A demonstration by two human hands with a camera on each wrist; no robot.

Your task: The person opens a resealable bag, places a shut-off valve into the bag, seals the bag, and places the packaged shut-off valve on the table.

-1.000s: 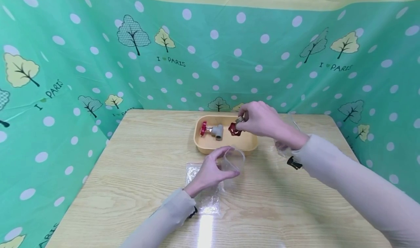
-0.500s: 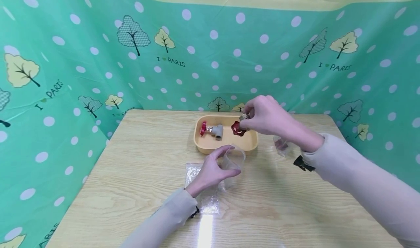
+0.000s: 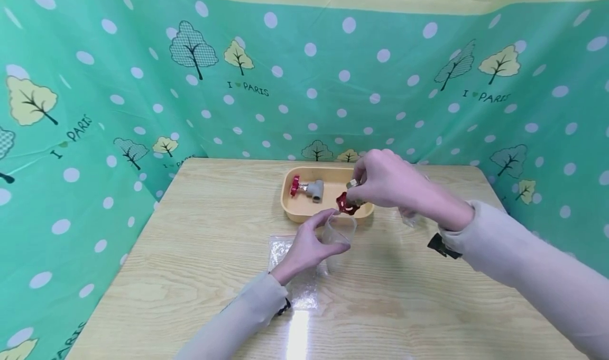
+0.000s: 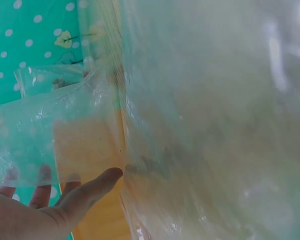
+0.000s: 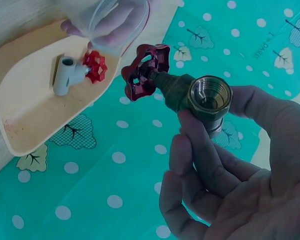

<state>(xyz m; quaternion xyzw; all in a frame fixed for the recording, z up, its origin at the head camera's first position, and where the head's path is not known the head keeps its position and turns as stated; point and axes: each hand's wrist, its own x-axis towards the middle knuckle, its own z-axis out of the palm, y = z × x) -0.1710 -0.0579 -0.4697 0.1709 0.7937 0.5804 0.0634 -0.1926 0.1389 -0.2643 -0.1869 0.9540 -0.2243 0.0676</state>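
Note:
My right hand point(image 3: 392, 183) pinches a brass valve with a dark red handwheel point(image 3: 348, 203) above the front right of the tan tray. In the right wrist view, thumb and fingers grip the valve's brass body point(image 5: 190, 95), and its threaded opening faces the camera. Just below the handwheel, my left hand point(image 3: 308, 248) holds a clear plastic zip bag point(image 3: 340, 232) with its mouth spread between thumb and fingers. Plastic fills most of the left wrist view, where the left hand point(image 4: 55, 210) shows at the lower left.
The tan tray point(image 3: 286, 210) holds a grey valve point(image 3: 314, 190) with a red handwheel. A flat clear zip bag point(image 3: 304, 294) lies on the wooden table point(image 3: 204, 243) under my left wrist. Behind my right wrist is a clear bag point(image 3: 409, 218) with something reddish inside. A green polka-dot cloth hangs behind.
My right hand has shifted slightly right, then down and nearer, bringing the brass valve from over the tray to just above the bag's mouth. My left hand has hardly moved.

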